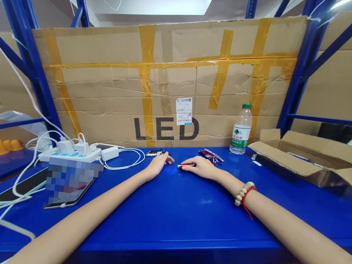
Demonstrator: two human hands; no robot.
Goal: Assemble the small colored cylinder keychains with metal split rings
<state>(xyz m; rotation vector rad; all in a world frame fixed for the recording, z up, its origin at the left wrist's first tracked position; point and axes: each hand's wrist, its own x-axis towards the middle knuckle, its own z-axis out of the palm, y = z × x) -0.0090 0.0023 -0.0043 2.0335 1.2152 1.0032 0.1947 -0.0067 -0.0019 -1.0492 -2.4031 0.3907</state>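
Over the blue tabletop (150,220), my right hand (203,167) is closed around a short slim red-and-black stick with a silver tip (187,165); its exact kind is too small to make out. The silver end points left toward my other hand. My left hand (158,166) rests on the table with its fingers loosely apart, and nothing shows in it. Just behind its fingers lie small silver-and-black pieces (154,152). Beyond my right hand is a small pile of similar red and silver pieces (212,156).
A water bottle with a green cap (241,130) stands at the back right, beside an open cardboard box (315,162). At left are a white power strip (73,154), tangled white cables (20,191) and two phone-like devices (71,198). A large taped cardboard sheet (112,97) walls off the back.
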